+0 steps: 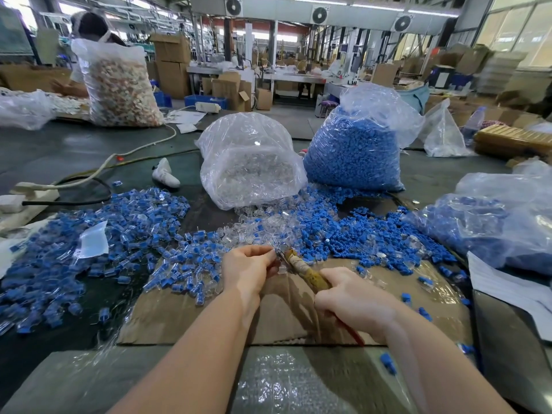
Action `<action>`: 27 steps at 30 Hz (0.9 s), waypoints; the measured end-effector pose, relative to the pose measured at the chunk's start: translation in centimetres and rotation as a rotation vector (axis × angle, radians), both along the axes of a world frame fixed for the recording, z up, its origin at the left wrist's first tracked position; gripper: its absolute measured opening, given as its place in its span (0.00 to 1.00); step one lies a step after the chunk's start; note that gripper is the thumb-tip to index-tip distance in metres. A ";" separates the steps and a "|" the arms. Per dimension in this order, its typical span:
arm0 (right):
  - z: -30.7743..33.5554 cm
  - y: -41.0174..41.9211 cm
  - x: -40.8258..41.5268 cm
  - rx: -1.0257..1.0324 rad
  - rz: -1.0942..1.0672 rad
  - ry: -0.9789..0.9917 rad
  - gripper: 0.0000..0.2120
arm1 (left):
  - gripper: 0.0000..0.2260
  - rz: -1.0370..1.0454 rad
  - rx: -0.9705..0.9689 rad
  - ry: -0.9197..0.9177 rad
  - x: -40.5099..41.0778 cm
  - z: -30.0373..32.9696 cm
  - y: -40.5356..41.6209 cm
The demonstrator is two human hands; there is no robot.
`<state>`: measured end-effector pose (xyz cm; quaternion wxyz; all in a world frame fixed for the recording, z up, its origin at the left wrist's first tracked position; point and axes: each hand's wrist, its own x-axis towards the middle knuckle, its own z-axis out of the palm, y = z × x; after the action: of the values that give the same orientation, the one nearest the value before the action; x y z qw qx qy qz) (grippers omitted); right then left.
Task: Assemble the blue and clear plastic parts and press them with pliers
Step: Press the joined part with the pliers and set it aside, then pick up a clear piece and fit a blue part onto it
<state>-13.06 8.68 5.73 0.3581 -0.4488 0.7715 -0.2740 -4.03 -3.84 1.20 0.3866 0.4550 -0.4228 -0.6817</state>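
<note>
Right hand (pixel 352 303) grips 1 pliers (pixel 307 273); left hand (pixel 248 270) pinches 1 part (pixel 280 257).

A white shoe (pixel 166 174) lies on the surface. Left of it runs a pale cable (pixel 140 147); beyond the cable, a person (pixel 89 31) behind a sack (pixel 119 85).

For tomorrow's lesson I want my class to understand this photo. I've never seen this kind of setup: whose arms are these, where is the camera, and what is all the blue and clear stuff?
There is no machine: a head-worn camera looks down at one person's own arms. The right hand grips pliers. The left hand pinches a small clear part at the pliers' tip. They work over a cardboard sheet. Behind stand a bag of clear parts and a bag of blue parts; to the left lies a pile of blue-and-clear pieces.
</note>
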 end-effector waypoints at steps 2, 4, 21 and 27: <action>-0.1 0.1 0.0 -0.073 -0.090 -0.116 0.09 | 0.05 -0.008 -0.048 -0.028 0.2 -0.1 -0.1; -0.3 0.1 -0.5 -0.127 -0.176 -0.135 0.11 | 0.06 0.014 -0.185 -0.114 0.8 -0.1 -0.5; -3.9 0.1 -7.5 0.197 -0.406 0.868 0.28 | 0.16 0.200 -0.770 -1.026 6.4 -1.3 -4.9; -4.0 0.0 -7.3 0.250 -0.389 0.916 0.30 | 0.11 0.132 -0.987 -0.770 4.0 -1.0 -2.2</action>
<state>-20.36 8.67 1.71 -0.0235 -0.3247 0.9454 -0.0165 -0.05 -6.01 0.15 0.4124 0.4611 -0.7675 -0.1683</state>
